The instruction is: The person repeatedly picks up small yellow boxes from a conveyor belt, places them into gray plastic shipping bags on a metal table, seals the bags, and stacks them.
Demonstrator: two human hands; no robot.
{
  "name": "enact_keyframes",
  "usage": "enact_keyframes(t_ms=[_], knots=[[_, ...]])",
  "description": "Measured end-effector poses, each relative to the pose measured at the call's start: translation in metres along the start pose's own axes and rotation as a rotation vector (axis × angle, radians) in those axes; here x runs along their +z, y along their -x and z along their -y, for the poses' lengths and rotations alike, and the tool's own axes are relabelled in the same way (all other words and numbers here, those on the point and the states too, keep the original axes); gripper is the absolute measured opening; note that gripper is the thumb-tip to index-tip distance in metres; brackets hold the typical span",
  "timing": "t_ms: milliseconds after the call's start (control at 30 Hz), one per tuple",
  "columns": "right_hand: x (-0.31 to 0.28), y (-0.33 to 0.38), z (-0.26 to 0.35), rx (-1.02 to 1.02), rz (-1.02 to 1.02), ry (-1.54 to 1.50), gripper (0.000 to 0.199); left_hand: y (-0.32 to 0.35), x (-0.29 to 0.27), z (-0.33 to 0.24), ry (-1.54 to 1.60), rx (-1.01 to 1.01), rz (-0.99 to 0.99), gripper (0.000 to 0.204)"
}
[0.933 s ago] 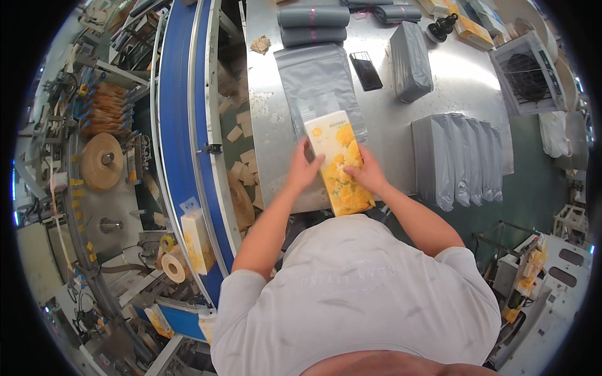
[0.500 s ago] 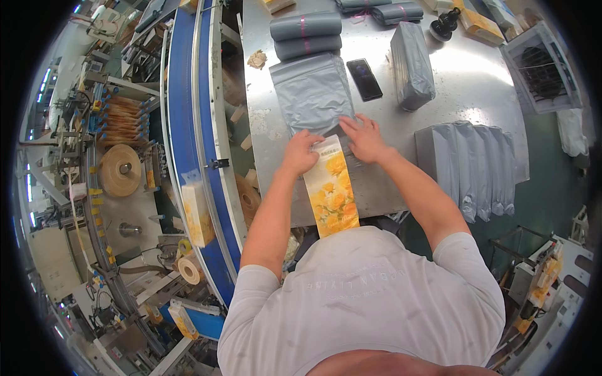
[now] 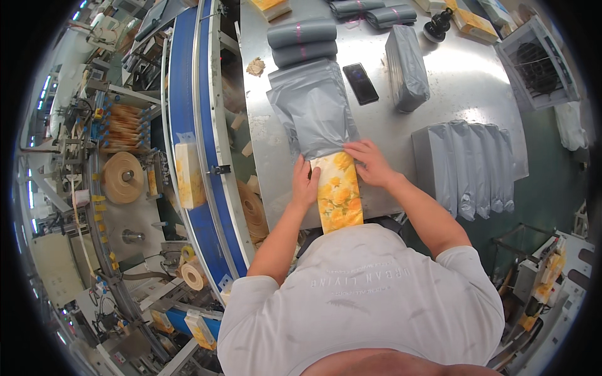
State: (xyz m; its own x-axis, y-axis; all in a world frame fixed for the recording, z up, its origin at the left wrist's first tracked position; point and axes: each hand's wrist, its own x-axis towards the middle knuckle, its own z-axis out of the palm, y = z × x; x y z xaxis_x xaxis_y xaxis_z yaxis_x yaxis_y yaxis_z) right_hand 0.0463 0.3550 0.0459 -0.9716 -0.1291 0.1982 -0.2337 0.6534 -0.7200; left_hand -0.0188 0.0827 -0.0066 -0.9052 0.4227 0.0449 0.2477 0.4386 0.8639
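Far left, a large brown paper roll (image 3: 123,177) sits among machine parts, with a smaller roll of tape (image 3: 193,276) lower down. Beside them a blue conveyor belt (image 3: 188,94) curves up the frame, carrying one yellow flowered pack (image 3: 189,175) on its side.

Right of the belt lies the steel counter (image 3: 476,81). At its near edge the left hand (image 3: 305,186) rests with fingers curled against the left edge of a yellow flowered pack (image 3: 338,197), pressing it rather than closing fully round it. The pack lies lengthways away from the person, its far end tucked into the mouth of a grey plastic mailing bag (image 3: 311,109), its near end hanging over the counter's edge. The right hand (image 3: 371,163) lies flat, fingers spread, over the bag's mouth and the pack's top right corner, clamping the two together.

Beyond the bag are two rolled grey bags (image 3: 302,42). To the right lie a black phone (image 3: 360,83) face up, then a filled grey parcel (image 3: 406,67). Further right, a row of overlapping flat grey bags (image 3: 473,163) covers the counter, and a white wire basket (image 3: 539,66) stands at the far corner.
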Motion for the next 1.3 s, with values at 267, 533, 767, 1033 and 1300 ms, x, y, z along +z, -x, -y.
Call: enact_keyframes(t_ms=[267,533,767,1033,1300], knots=[[0.026,-0.023,-0.029,0.360,-0.036,0.472,0.020,-0.084,-0.012,-0.004,-0.494,-0.045,0.092,0.023],[0.043,0.079,0.030,0.539,0.445,0.350,0.026,0.010,-0.039,0.015,-0.365,0.169,0.720,0.022],[0.052,0.112,0.051,0.698,0.107,-0.096,0.022,0.079,-0.063,0.016,0.048,-0.217,0.330,0.019],[0.077,0.052,0.102,0.118,0.307,-0.043,0.027,0.073,-0.064,0.021,-0.148,-0.234,0.376,0.023],[0.135,0.027,0.130,0.215,0.172,0.122,0.019,0.106,-0.056,0.037,0.130,-0.275,0.232,0.016]])
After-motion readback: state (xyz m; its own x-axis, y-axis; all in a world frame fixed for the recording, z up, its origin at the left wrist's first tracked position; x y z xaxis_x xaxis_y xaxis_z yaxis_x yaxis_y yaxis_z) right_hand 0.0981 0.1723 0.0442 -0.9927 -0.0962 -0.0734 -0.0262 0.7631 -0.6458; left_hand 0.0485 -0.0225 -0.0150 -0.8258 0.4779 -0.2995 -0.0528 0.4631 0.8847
